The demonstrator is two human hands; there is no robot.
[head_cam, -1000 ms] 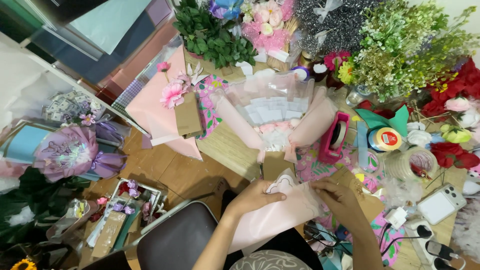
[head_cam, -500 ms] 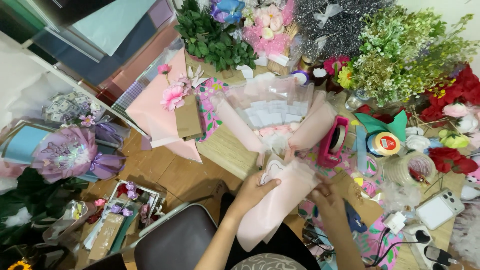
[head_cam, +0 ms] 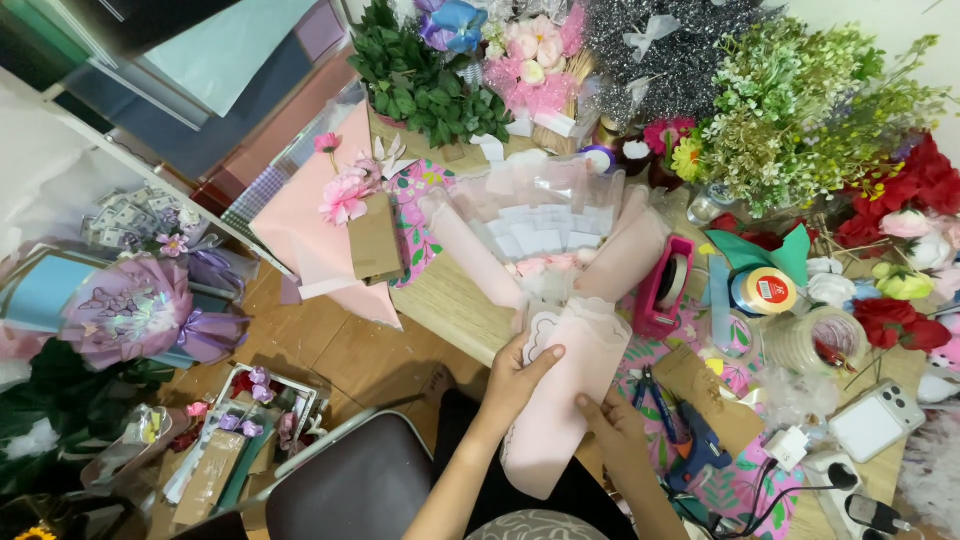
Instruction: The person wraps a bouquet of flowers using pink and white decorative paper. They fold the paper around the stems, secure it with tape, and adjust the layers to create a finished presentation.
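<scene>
Head view: a pink wrapping sheet [head_cam: 565, 385] is held at the table's near edge, below the bouquet [head_cam: 550, 240]. It is clasped by the left hand [head_cam: 520, 370], thumb across, and pinched lower by the right hand [head_cam: 612, 425].

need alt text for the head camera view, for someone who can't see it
Seen from above, a person's left hand and right hand hold a pale pink wrapping sheet against the base of a pink bouquet lying on a wooden table. Around it sit a pink tape dispenser, artificial flowers and a blue glue gun.
</scene>
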